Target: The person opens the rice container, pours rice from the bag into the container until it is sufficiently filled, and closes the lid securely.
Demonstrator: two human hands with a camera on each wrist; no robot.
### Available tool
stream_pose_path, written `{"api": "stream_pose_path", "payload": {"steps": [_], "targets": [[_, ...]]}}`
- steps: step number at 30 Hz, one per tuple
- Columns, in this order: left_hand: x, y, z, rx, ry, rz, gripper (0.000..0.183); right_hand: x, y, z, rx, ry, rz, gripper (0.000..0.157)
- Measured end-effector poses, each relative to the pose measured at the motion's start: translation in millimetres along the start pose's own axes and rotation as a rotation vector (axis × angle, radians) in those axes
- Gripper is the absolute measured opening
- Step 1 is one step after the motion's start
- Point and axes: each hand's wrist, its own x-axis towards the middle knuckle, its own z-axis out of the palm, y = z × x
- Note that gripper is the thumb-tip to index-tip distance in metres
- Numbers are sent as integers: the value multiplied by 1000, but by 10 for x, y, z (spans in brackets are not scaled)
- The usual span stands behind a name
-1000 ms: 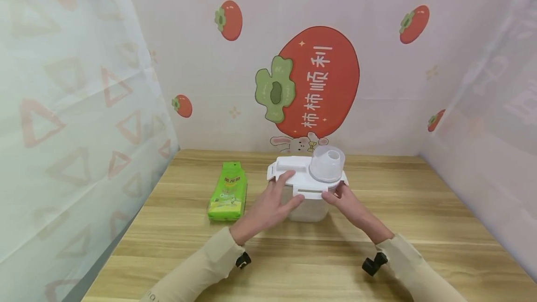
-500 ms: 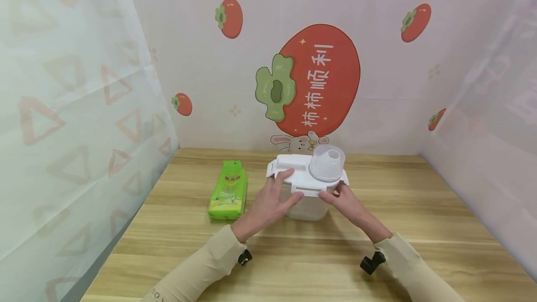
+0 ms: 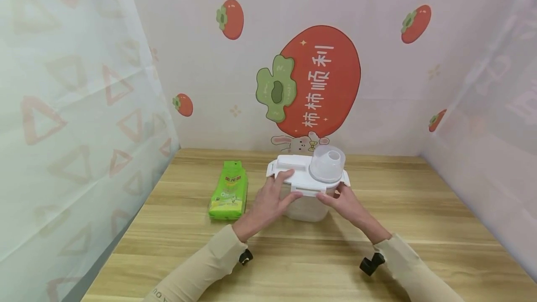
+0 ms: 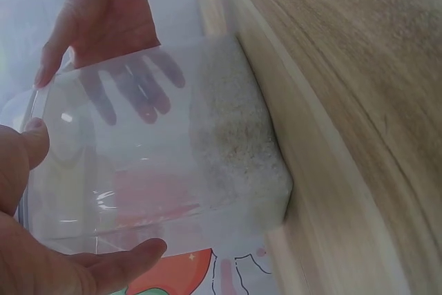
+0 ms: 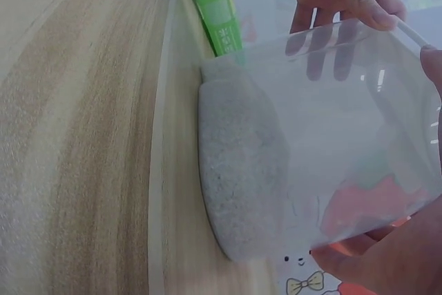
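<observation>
A clear plastic rice container [image 3: 308, 211] stands upright on the wooden table, with a layer of pale grains [image 4: 231, 122] at its bottom. Its white lid [image 3: 299, 177] carries a clear domed cup [image 3: 327, 166] on the right. My left hand [image 3: 267, 205] grips the left side, one finger up on the lid and the thumb at the front clip [image 3: 308, 189]. From the right, my right hand [image 3: 350, 206] holds the container, its thumb at the clip's right end. Through the clear wall, several fingers of each hand show spread along the sides.
A green and yellow printed bag [image 3: 228, 192] lies to the left of the container. Behind the wooden table [image 3: 289, 269] hangs a backdrop [image 3: 201, 59] with persimmon pictures, and pale sheets close off both sides.
The front clip has moved slightly inward toward the container wall. Both thumbs have shifted slightly at the clip, the right one a little leftward. The container and bag stay in place.
</observation>
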Motion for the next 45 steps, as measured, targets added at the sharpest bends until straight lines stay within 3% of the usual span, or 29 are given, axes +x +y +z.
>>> {"api": "stream_pose_path", "payload": {"steps": [18,32,45], "targets": [[23,13,6,55,30,-44,60,17,13,47,-22,69,-25,68],[56,18,32,84,57,-54,56,39,8,75,12,114,-38,75],[84,-78,-4,13,27,-18,58,21,48,37,13,94,19,74]]}}
